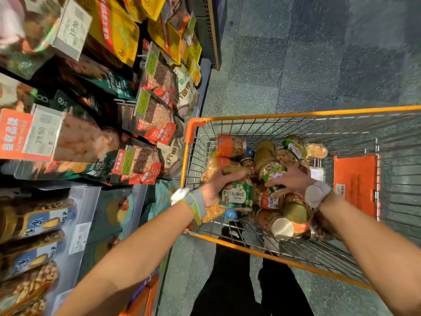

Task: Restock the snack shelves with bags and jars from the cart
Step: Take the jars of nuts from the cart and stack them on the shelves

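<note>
Centre frame, orange-rimmed wire cart: left hand grips a green-labelled glass pistachio jar, right hand curls round another green-labelled nut jar, probably to lift both shelfward.

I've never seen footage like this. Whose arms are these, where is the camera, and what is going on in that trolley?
No machine here: the two grips are a person's bare hands, filmed by one camera worn on the head, looking down. The left grip holds a pistachio jar. The right grip curls over a green-labelled nut jar. Both jars are in the orange wire cart, among many other jars. Snack bags are displayed at the left.
</note>
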The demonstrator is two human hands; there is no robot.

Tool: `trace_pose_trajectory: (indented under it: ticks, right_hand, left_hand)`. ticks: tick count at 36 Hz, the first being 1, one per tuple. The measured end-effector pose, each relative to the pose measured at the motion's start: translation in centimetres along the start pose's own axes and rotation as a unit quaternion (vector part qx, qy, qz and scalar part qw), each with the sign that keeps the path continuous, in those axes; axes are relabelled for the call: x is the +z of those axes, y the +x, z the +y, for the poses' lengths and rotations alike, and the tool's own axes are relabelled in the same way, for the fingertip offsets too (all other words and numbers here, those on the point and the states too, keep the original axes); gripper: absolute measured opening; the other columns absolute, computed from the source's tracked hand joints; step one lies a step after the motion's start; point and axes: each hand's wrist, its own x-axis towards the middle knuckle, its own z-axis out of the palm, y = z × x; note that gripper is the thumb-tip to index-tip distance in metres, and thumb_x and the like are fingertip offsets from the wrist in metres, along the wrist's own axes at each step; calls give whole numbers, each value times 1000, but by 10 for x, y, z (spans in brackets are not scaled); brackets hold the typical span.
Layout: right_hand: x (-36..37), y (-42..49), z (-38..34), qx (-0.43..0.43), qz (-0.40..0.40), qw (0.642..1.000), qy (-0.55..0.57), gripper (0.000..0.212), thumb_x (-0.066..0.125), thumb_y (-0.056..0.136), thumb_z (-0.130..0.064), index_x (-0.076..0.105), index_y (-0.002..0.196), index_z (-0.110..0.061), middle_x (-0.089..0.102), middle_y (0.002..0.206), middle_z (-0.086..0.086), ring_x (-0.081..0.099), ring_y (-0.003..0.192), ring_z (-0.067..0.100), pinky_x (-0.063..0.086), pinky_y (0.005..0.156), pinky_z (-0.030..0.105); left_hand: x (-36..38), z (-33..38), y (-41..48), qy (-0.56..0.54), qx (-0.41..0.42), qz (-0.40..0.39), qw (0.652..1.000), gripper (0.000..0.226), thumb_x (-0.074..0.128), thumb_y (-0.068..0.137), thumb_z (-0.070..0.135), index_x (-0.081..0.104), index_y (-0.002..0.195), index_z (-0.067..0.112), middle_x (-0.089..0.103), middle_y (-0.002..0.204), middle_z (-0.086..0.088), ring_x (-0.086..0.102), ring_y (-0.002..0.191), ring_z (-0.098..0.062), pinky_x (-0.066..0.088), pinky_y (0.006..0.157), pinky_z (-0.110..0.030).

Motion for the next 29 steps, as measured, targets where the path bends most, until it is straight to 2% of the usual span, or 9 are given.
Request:
trace_pose_trajectory:
  ticks: [5, 9, 13, 16, 18, 21, 23, 26, 29]
  right_hand:
    - [-2, -32, -18, -50, 13, 995, 86, 115, 98, 55, -28, 29, 147, -23, 53, 134, 0, 61, 105, 25, 57, 83, 35]
    - [-5, -56, -34, -100, 5, 989, 106, 106, 97, 57, -30, 32, 141, -27, 61, 118, -1, 63, 103, 24, 50, 94, 39]
    - [-3, -92, -54, -170, -15, 981, 95, 105, 96, 50, -49, 39, 135, -27, 65, 120, 1, 64, 107, 23, 49, 102, 47]
    - [2, -119, -69, -231, -45, 965, 114, 117, 90, 55, -55, 30, 151, -26, 50, 146, 7, 49, 133, 28, 37, 115, 43]
    - [9, -148, -80, -271, -46, 957, 97, 85, 85, 71, -44, 43, 142, -22, 54, 139, 1, 50, 127, 22, 37, 103, 18]
    - [20, -189, -93, -313, -65, 943, 91, 61, 85, 72, -27, 52, 121, -12, 69, 105, 1, 64, 102, 19, 50, 74, 15]
    - [27, -207, -98, -349, -78, 930, 80, 46, 73, 86, -9, 48, 125, -11, 66, 111, -3, 60, 102, 17, 46, 68, 8]
    - [39, -234, -107, -395, -118, 911, 16, 82, 74, 85, -32, 30, 153, -22, 39, 153, -1, 42, 134, 17, 33, 96, 21]
    - [58, -275, -119, -442, -164, 882, -18, 118, 75, 58, -63, 20, 157, -30, 23, 161, -7, 24, 147, 16, 25, 115, 37]
  left_hand:
    - [-8, 7, -6, -18, 24, -5, 1000, 54, 80, 71, 3, 60, 121, 11, 69, 119, -20, 68, 107, -34, 53, 98, -51]
    - [-6, 18, -29, -18, 85, 23, 996, 36, 65, 84, -16, 58, 109, 9, 75, 91, -9, 74, 80, -19, 59, 64, -28]
    - [-9, 23, -60, -10, 139, 73, 988, 54, 86, 74, 15, 64, 123, 20, 70, 122, -13, 66, 112, -30, 52, 97, -50]
    - [-5, 23, -94, -48, 175, 91, 979, 57, 83, 73, 12, 64, 126, 9, 70, 118, -15, 72, 99, -25, 59, 85, -40]
    - [0, 18, -126, -62, 196, 117, 972, 65, 82, 70, 15, 59, 130, 2, 72, 112, -15, 74, 87, -22, 61, 69, -33]
    - [9, 9, -170, -99, 249, 138, 954, 44, 78, 80, 9, 60, 121, 13, 74, 104, -11, 75, 78, -19, 60, 59, -31]
    - [17, 1, -201, -132, 283, 157, 937, 38, 70, 88, 0, 56, 115, 24, 77, 94, -2, 75, 76, -18, 61, 62, -33]
    - [32, -20, -256, -143, 334, 190, 912, 44, 74, 83, 0, 54, 112, 26, 76, 98, -3, 74, 83, -23, 61, 68, -37]
    - [40, -40, -304, -147, 370, 225, 889, 50, 77, 75, 8, 58, 121, 15, 71, 118, -16, 71, 101, -33, 60, 82, -43]
